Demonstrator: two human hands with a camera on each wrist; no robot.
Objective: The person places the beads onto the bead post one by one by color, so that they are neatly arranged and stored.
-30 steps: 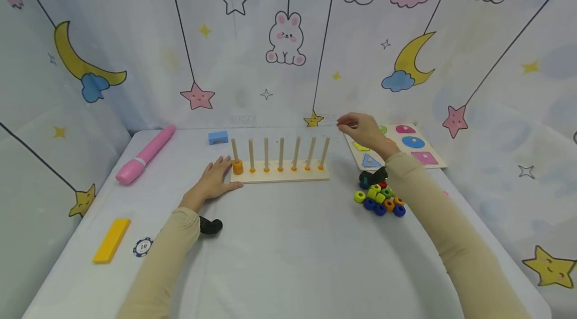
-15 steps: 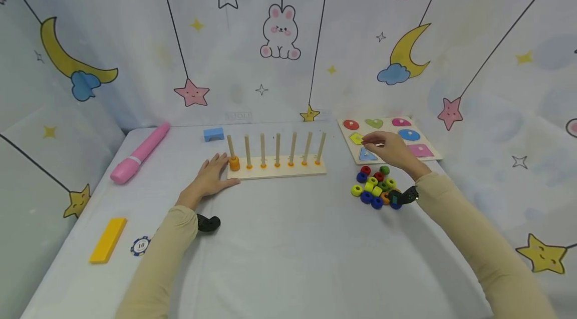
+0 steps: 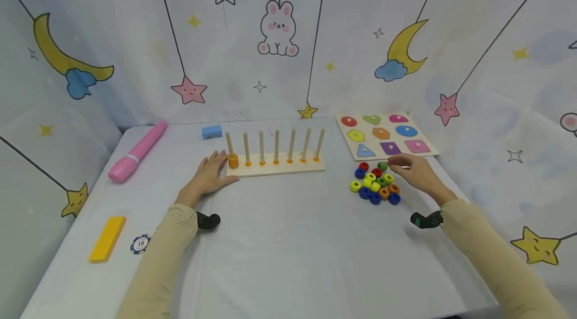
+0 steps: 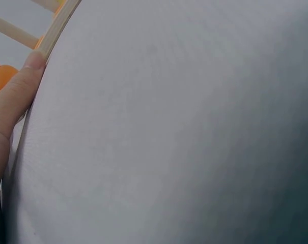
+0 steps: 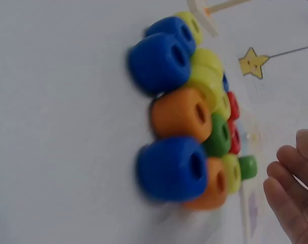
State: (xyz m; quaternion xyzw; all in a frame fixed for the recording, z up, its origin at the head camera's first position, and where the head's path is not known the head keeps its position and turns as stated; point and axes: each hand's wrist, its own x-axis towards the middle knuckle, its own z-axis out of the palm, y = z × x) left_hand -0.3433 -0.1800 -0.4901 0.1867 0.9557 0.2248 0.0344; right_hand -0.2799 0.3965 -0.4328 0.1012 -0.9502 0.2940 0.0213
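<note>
My left hand (image 3: 208,175) rests at the left end of a wooden peg board (image 3: 288,170), its thumb (image 4: 35,60) against the front edge in the left wrist view. Orange beads (image 3: 233,161) sit at the bottom of the leftmost peg; the other pegs carry only small orange marks at their bases. Over on the right, my right hand (image 3: 415,175) hovers beside a pile of coloured beads (image 3: 375,185), fingertips close to a green bead (image 3: 382,166). The right wrist view shows those fingers (image 5: 283,201) loosely extended, holding nothing, apart from the green bead (image 5: 248,166).
A shape puzzle board (image 3: 386,133) lies behind the beads. Towards the left are a pink bat-shaped toy (image 3: 138,151), a blue block (image 3: 212,132), a yellow bar (image 3: 107,239) and a poker chip (image 3: 140,244). A patterned curtain (image 3: 243,53) stands behind the white table.
My right hand has moved from above the puzzle board down and right to the bead pile's far right side. My left hand has stayed at the peg board. The head view has shifted slightly.
</note>
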